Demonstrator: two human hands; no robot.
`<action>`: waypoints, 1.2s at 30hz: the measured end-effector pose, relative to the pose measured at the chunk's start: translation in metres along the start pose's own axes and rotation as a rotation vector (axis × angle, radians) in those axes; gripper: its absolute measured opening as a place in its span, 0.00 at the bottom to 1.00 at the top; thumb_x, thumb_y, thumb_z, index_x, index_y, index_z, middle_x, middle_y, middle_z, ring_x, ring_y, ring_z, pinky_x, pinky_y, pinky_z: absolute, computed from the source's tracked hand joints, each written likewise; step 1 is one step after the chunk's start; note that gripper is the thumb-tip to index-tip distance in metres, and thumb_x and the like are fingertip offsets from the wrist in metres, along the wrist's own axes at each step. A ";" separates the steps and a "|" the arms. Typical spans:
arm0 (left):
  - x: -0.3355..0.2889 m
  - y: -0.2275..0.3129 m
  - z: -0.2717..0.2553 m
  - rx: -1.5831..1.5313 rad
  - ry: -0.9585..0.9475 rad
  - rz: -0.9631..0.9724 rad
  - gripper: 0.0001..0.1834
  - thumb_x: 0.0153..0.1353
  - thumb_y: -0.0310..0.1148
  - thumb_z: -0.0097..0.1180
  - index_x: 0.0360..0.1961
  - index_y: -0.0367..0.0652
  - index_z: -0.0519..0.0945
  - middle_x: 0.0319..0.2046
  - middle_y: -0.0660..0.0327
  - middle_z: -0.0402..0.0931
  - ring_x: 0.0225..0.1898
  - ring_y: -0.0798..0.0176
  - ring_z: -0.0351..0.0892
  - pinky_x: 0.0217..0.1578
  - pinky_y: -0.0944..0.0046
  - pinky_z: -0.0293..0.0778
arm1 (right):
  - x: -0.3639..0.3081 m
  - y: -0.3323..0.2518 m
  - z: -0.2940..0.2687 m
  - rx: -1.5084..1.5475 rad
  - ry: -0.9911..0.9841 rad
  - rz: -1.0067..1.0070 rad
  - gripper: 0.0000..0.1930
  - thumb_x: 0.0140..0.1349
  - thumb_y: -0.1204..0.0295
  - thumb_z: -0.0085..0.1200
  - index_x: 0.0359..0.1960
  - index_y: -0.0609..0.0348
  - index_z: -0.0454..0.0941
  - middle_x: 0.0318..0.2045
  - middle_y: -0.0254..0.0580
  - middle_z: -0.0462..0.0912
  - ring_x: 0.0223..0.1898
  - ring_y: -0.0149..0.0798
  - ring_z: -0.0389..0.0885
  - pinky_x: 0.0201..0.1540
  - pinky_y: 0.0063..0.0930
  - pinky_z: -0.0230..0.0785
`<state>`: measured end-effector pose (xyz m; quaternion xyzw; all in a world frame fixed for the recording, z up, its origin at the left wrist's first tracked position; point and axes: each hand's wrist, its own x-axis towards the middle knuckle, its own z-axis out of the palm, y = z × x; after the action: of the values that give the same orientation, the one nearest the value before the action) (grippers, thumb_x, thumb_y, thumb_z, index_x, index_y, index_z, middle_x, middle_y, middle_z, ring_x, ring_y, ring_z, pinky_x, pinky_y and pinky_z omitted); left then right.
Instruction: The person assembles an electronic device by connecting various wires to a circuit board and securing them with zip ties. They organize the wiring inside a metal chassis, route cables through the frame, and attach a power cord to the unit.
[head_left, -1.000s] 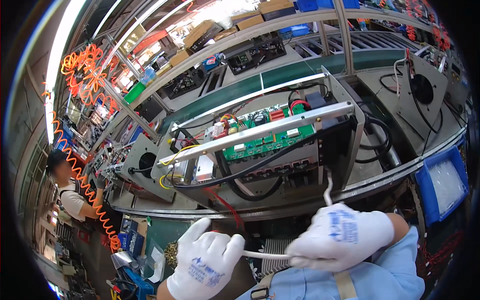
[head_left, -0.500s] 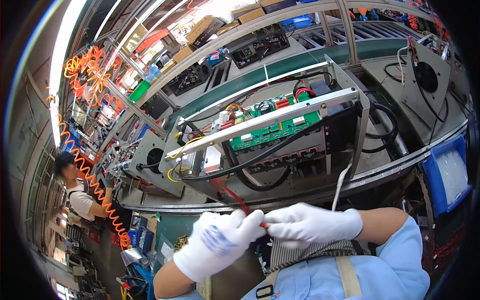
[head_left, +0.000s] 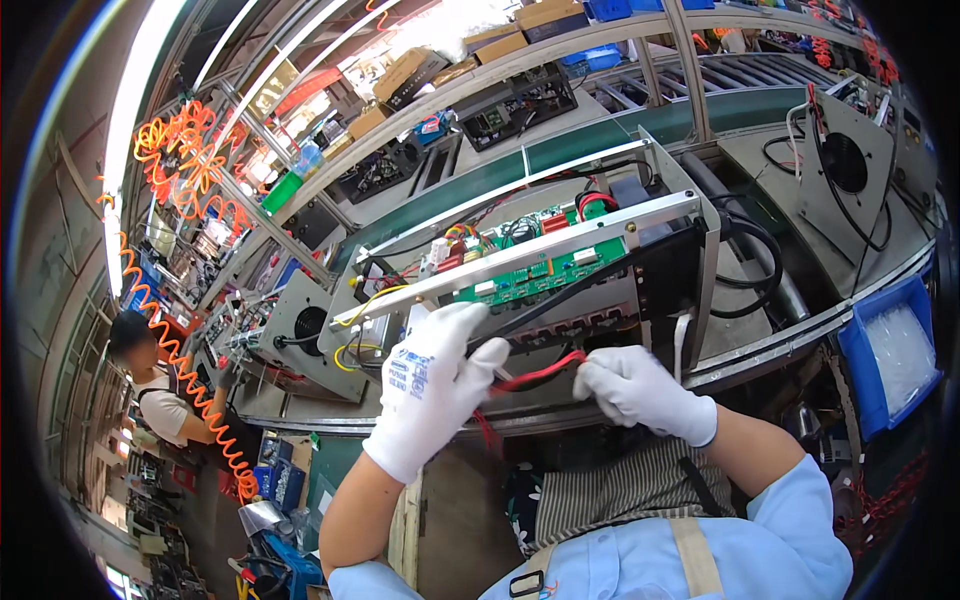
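Note:
Both my hands wear white gloves. My right hand [head_left: 645, 395] is closed, pinching one end of a bundle of red wires [head_left: 540, 377] in front of the metal chassis. The bundle runs left to my left hand [head_left: 425, 385], which is raised at the chassis's front left with thumb and forefinger apart; its other fingers are partly hidden. Some red wire hangs below that hand. The open-framed chassis [head_left: 540, 250] holds a green circuit board [head_left: 540, 275]. A thick black cable [head_left: 560, 300] crosses its front, and a white cable [head_left: 681, 345] hangs near my right hand.
Coiled black cable [head_left: 765, 270] lies right of the chassis. A blue bin [head_left: 850, 340] of clear plastic pieces is at the far right. Another fan-fitted unit [head_left: 300, 325] stands left, with a co-worker [head_left: 160, 395] beyond it. An orange coiled hose [head_left: 185, 375] hangs there.
My hands have moved apart and up toward the chassis. The left one has spread its thumb and forefinger, while the red wires now stretch between the hands. The view has shifted slightly.

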<state>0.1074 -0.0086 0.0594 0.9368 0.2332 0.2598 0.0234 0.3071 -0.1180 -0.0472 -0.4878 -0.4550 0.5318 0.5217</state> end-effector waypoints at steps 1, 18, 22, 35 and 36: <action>-0.001 -0.006 0.003 0.028 -0.021 -0.065 0.19 0.57 0.34 0.63 0.49 0.38 0.79 0.43 0.50 0.79 0.39 0.48 0.80 0.41 0.57 0.75 | 0.005 0.009 -0.004 -0.431 0.160 -0.264 0.14 0.68 0.65 0.48 0.29 0.60 0.77 0.15 0.38 0.75 0.16 0.34 0.74 0.22 0.33 0.65; 0.090 -0.053 -0.035 0.039 -0.187 -0.146 0.18 0.65 0.39 0.59 0.42 0.32 0.83 0.27 0.67 0.80 0.26 0.77 0.73 0.26 0.70 0.68 | 0.076 -0.031 0.037 -1.016 0.745 -0.418 0.15 0.60 0.57 0.50 0.26 0.52 0.84 0.23 0.47 0.84 0.26 0.50 0.85 0.33 0.46 0.77; 0.116 -0.046 -0.033 -0.443 -0.583 -0.333 0.22 0.62 0.42 0.63 0.45 0.31 0.82 0.31 0.67 0.80 0.32 0.75 0.75 0.35 0.69 0.72 | 0.074 -0.049 0.039 -1.005 0.687 -0.252 0.17 0.61 0.57 0.47 0.30 0.54 0.85 0.28 0.49 0.85 0.33 0.50 0.85 0.40 0.45 0.77; 0.129 -0.021 -0.030 -0.225 -0.813 -0.221 0.23 0.55 0.36 0.64 0.51 0.36 0.79 0.34 0.63 0.80 0.34 0.71 0.75 0.37 0.69 0.73 | 0.067 -0.070 0.032 -1.022 0.532 -0.098 0.20 0.63 0.53 0.48 0.41 0.54 0.85 0.38 0.49 0.85 0.42 0.51 0.84 0.51 0.42 0.75; 0.130 -0.011 -0.030 -0.105 -0.831 -0.245 0.22 0.55 0.36 0.64 0.50 0.36 0.80 0.32 0.64 0.79 0.32 0.72 0.74 0.35 0.69 0.73 | 0.066 -0.069 0.032 -1.015 0.521 -0.108 0.19 0.63 0.54 0.48 0.41 0.55 0.85 0.37 0.49 0.85 0.41 0.50 0.84 0.50 0.42 0.76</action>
<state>0.1864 0.0577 0.1453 0.9247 0.2996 -0.1327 0.1936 0.2841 -0.0480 0.0222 -0.7682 -0.5342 0.0814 0.3433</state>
